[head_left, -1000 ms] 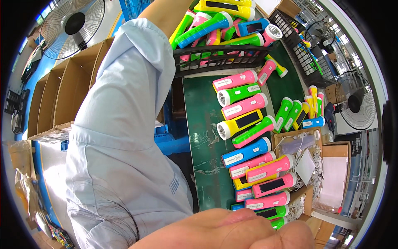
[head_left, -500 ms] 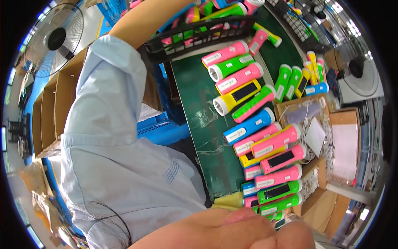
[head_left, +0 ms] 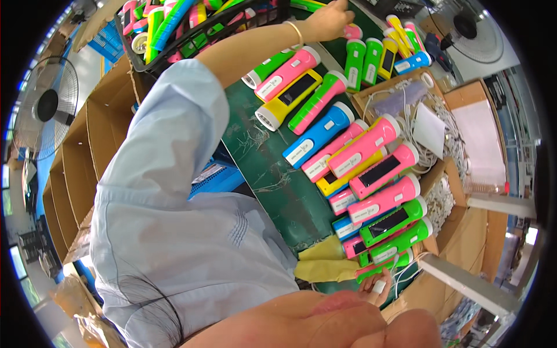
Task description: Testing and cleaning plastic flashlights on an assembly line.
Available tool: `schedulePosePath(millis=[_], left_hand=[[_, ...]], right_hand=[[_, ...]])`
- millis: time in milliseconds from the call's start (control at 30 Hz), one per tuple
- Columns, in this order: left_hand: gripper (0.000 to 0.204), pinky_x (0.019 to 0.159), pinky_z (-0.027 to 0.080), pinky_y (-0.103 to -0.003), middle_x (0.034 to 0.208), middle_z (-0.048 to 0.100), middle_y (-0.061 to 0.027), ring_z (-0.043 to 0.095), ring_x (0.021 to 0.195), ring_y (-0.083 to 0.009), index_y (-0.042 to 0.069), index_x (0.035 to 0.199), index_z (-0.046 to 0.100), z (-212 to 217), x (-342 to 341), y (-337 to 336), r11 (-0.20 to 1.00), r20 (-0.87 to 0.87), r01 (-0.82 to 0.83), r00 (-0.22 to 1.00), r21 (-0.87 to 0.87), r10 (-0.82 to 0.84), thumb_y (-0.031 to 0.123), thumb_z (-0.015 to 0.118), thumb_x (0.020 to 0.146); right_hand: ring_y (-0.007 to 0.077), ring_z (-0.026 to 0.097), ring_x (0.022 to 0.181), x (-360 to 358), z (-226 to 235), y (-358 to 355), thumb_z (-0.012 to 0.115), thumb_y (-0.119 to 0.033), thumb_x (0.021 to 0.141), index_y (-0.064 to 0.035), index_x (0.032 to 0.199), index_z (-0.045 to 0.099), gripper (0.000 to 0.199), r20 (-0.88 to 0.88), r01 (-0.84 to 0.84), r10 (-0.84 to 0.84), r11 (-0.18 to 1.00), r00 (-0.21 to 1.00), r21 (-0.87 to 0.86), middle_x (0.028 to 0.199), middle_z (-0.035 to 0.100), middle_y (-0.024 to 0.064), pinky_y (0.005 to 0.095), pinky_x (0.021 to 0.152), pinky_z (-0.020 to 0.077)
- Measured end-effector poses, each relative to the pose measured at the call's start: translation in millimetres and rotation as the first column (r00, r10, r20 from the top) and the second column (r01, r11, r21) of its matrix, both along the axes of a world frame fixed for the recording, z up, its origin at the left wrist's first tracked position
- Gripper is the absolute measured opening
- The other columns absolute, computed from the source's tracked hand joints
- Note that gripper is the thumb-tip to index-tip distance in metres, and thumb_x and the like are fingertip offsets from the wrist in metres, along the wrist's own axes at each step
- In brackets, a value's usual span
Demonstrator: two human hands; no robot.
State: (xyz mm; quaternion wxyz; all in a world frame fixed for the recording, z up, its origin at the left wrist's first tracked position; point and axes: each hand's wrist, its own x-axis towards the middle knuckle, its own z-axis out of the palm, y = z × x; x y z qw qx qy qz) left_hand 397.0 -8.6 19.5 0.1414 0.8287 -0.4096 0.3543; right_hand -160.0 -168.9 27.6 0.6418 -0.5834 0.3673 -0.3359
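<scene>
My left hand, with a bracelet at the wrist, reaches across the far side of the table. Its curled fingers are on a pink flashlight, partly hiding it. Beside it stand green flashlights. At the near end, my right hand is closed around a small white plug, with thin white cords close by. It lies against a green and pink flashlight, and my face covers part of it. Between the hands lies a row of flashlights, including a blue one and several pink, yellow and green ones, some stacked.
A black basket full of flashlights stands at the far left. Cardboard boxes hold white cords along the right side. Yellow cloth lies on the green tabletop. A grey post and fans stand around.
The whole view has shifted, so the flashlights sit higher and further left. My left arm has swung right and its hand has come into view. My right hand now shows below the row.
</scene>
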Motion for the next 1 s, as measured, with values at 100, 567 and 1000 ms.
schedulePosePath(millis=[100, 567, 1000], left_hand=[[0.056, 0.086, 0.042, -0.040, 0.112, 0.042, -0.0234, 0.045, 0.105, -0.0386, -0.006, 0.116, 0.046, 27.4, -21.0, 13.9, 0.998, -0.104, 0.065, 0.992, -0.006, -0.065, 0.012, 0.065, 0.067], [0.029, 0.067, 0.050, -0.040, 0.079, 0.064, -0.0207, 0.063, 0.075, -0.0331, 0.002, 0.084, 0.067, 6.8, -11.0, 61.1, 0.853, -0.479, -0.235, 0.744, 0.466, 0.466, 0.023, 0.067, 0.064], [0.051, 0.061, 0.049, -0.027, 0.085, 0.058, -0.0035, 0.059, 0.071, -0.0179, 0.021, 0.109, 0.061, 75.1, -254.3, 27.0, 0.883, 0.239, 0.436, 0.851, 0.175, -0.468, 0.015, 0.067, 0.059]], right_hand=[[0.0027, 0.034, 0.052, 12.3, -3.3, -5.6, 0.047, -0.015, 0.092, 0.0027, 0.104, 0.056, 0.023, -0.074, -0.134, 0.129, 0.988, 0.989, -0.075, 0.063, 0.039, -0.0029, 0.0180, 0.043, 0.0235], [0.0006, 0.034, 0.049, 10.0, -5.1, 6.4, 0.051, -0.011, 0.089, 0.0006, 0.097, 0.062, 0.018, -0.185, -0.124, 0.096, 0.981, 0.978, -0.149, 0.063, 0.046, -0.0036, 0.0157, 0.042, 0.0218], [0.0185, 0.057, 0.088, 63.8, 13.0, -8.5, 0.033, -0.062, 0.087, 0.0012, 0.125, 0.045, 0.075, 0.050, -0.410, 0.424, 0.895, 0.904, -0.175, 0.101, 0.055, 0.0125, 0.0246, 0.054, 0.0447]])
